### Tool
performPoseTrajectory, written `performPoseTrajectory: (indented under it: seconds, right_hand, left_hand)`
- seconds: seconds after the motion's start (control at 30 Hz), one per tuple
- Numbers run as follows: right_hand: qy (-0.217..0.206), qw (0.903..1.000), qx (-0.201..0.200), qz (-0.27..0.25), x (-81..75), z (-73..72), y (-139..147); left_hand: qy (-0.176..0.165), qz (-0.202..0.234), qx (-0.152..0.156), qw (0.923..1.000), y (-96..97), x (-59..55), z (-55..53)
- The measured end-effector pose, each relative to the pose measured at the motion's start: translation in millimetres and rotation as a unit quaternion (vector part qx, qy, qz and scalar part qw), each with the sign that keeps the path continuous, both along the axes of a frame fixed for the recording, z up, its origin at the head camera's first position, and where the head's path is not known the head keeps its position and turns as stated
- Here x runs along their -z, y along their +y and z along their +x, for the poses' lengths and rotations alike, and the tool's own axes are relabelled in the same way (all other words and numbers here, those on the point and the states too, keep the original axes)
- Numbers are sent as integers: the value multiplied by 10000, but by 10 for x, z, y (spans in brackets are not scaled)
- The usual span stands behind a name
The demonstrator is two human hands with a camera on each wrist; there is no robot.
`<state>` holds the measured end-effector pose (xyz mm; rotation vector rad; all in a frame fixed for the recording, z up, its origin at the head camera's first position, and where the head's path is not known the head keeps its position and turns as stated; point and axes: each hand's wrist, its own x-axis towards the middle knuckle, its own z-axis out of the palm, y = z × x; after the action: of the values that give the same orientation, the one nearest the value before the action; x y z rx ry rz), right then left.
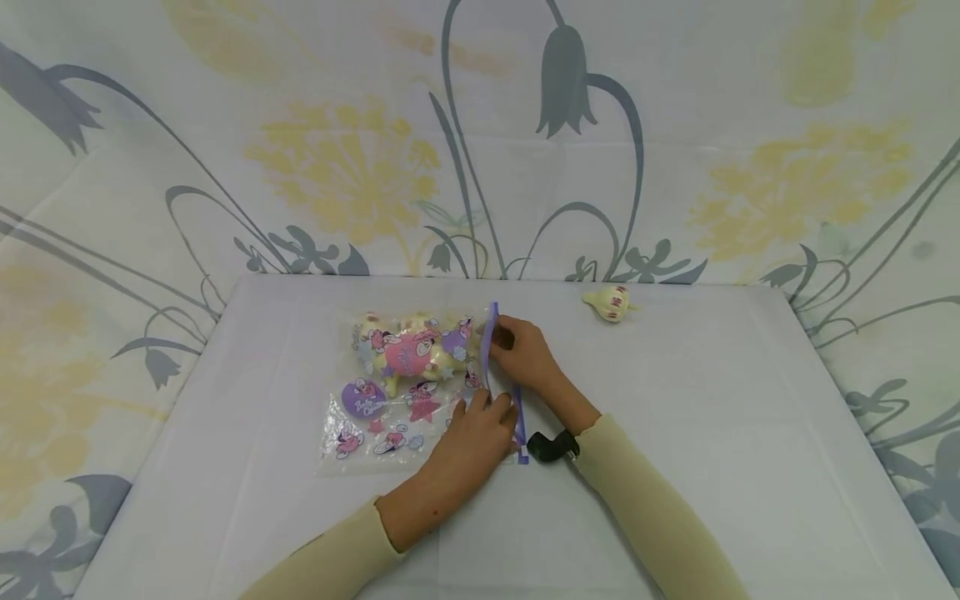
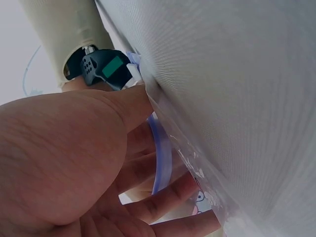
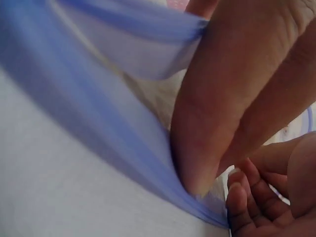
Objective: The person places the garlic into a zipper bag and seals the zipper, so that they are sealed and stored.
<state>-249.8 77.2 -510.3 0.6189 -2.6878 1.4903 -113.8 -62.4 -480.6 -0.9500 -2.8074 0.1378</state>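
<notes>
A clear zip bag (image 1: 441, 429) printed with pink and purple pictures lies flat, its purple zip strip (image 1: 521, 425) on the right side. Inside its far half are several pale yellow things (image 1: 392, 385), partly covered by the print. At the far end of the bag's mouth, my right hand (image 1: 521, 354) pinches the lip, one finger in the gap between the two purple strips (image 3: 113, 128). My left hand (image 1: 472, 429) rests on the near part of the bag, fingers spread over the plastic and thumb by the mouth's near edge.
A pale yellow garlic-shaped bulb (image 1: 611, 304) with reddish marks lies near the back of the white table (image 1: 712, 383), to the right of the bag. A flower-patterned cloth (image 1: 495, 167) rises behind the table and along both sides. A dark wrist device (image 1: 551, 447) sits on the right wrist.
</notes>
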Motion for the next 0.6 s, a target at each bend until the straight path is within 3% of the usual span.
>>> performPoseTrajectory:
  seconds: [0.23, 0.33, 0.6]
  right_hand:
    - [-70, 9923, -1057, -637, 11, -2, 46]
    - [-12, 9891, -1363, -565, 22, -20, 59]
    - [196, 9895, -1427, -125, -3, 13, 139]
  left_hand:
    - [76, 87, -23, 9999, -13, -7, -1]
    - [123, 92, -22, 9999, -16, -7, -1]
    - [-65, 15, 34, 10000, -10, -29, 8]
